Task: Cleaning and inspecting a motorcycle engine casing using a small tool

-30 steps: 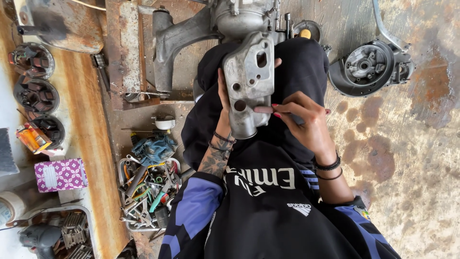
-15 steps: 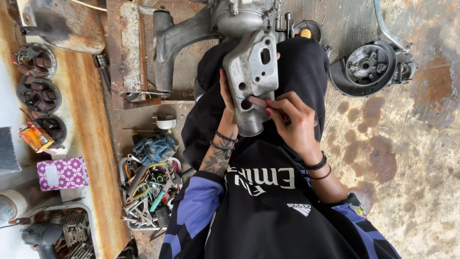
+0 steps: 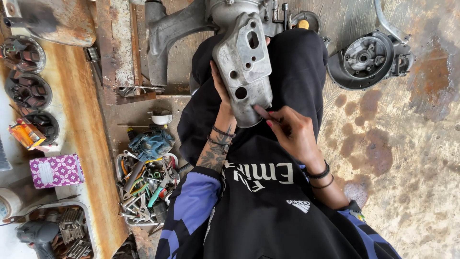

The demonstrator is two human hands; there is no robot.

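A grey cast-metal engine cover [image 3: 244,62] with several holes rests upright on my lap, over black trousers. My left hand [image 3: 221,93], on a tattooed forearm with wrist bands, grips the cover's left edge from behind. My right hand [image 3: 293,132] pinches a thin, pale stick-like tool [image 3: 262,112]. The tool's tip touches the cover's lower right edge, just below the lowest round hole.
A larger grey engine casing [image 3: 165,33] lies on the floor beyond the cover, and a round engine part [image 3: 369,57] lies to the right. On the left are a tray of hand tools [image 3: 146,187], a blue rag [image 3: 151,141], a wooden plank [image 3: 81,124], coil parts [image 3: 24,52], a purple box [image 3: 55,170] and a drill [image 3: 38,235].
My right hand has slid the tool from the cover's middle down to its lower right edge. My left hand has kept its grip on the cover.
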